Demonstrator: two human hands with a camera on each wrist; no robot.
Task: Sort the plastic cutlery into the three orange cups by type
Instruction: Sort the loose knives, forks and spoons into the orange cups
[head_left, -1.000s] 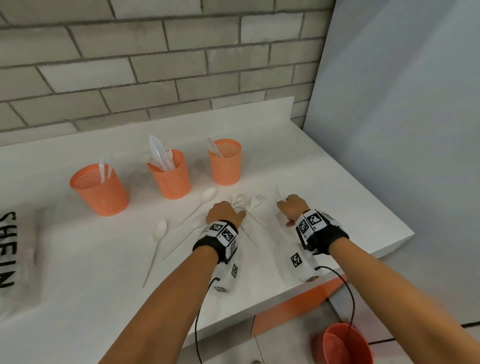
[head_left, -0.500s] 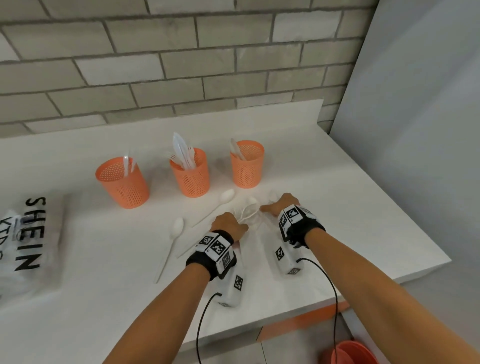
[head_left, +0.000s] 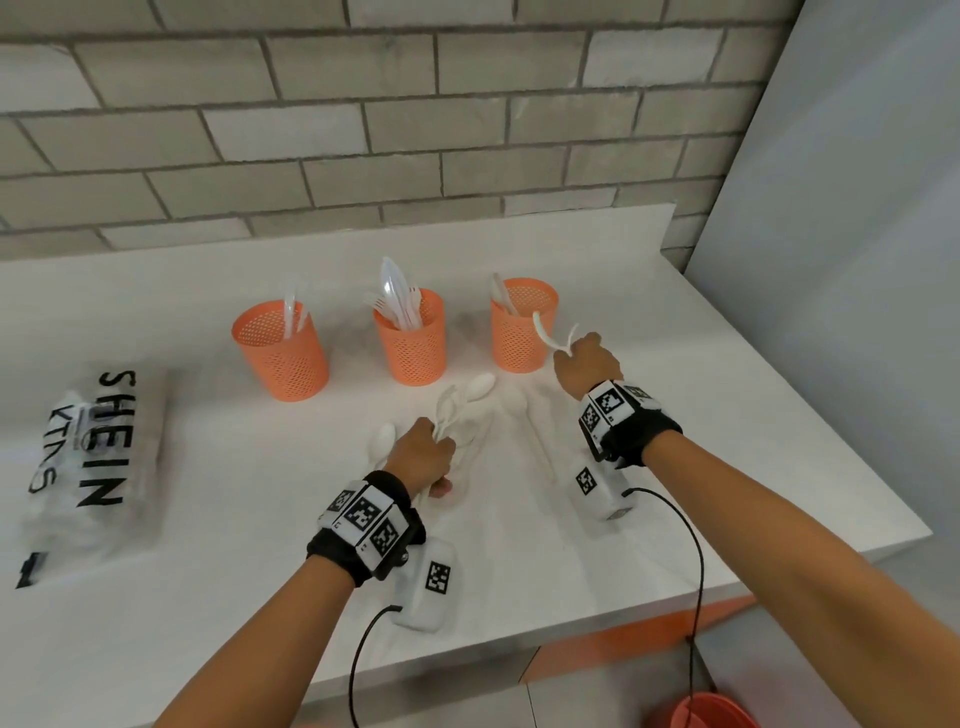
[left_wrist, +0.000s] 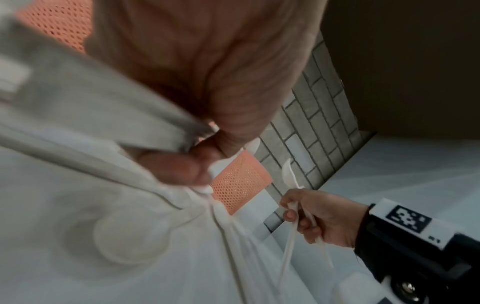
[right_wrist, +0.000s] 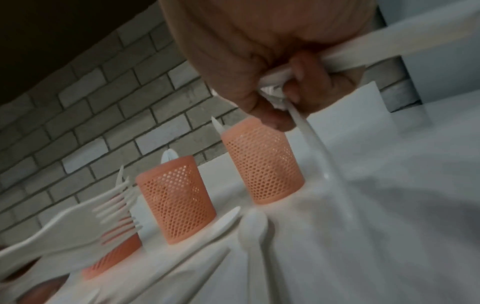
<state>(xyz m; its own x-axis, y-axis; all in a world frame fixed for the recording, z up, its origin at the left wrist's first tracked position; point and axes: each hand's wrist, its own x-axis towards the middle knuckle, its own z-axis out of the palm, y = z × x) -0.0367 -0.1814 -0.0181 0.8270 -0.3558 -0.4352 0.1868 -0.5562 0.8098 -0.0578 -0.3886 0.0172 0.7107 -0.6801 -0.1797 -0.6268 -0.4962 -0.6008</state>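
Note:
Three orange mesh cups stand in a row on the white counter (head_left: 727, 415): left cup (head_left: 280, 353), middle cup (head_left: 410, 338) and right cup (head_left: 522, 327), each with white cutlery in it. My left hand (head_left: 423, 457) grips white forks (right_wrist: 114, 205) low over the counter, tines pointing toward the cups. My right hand (head_left: 587, 364) is raised beside the right cup and grips two thin pieces of white cutlery (left_wrist: 293, 226); I cannot tell their type. Loose spoons (head_left: 480, 387) lie between the hands and the cups.
A white plastic bag (head_left: 98, 457) printed SHEIN lies at the counter's left. A brick wall (head_left: 467, 130) backs the counter and a grey panel (head_left: 857, 208) closes the right side. An orange bucket (head_left: 711, 712) sits on the floor below the counter edge.
My right hand rose from the counter to beside the right cup, carrying white cutlery. My left hand closed on the forks and lifted them slightly.

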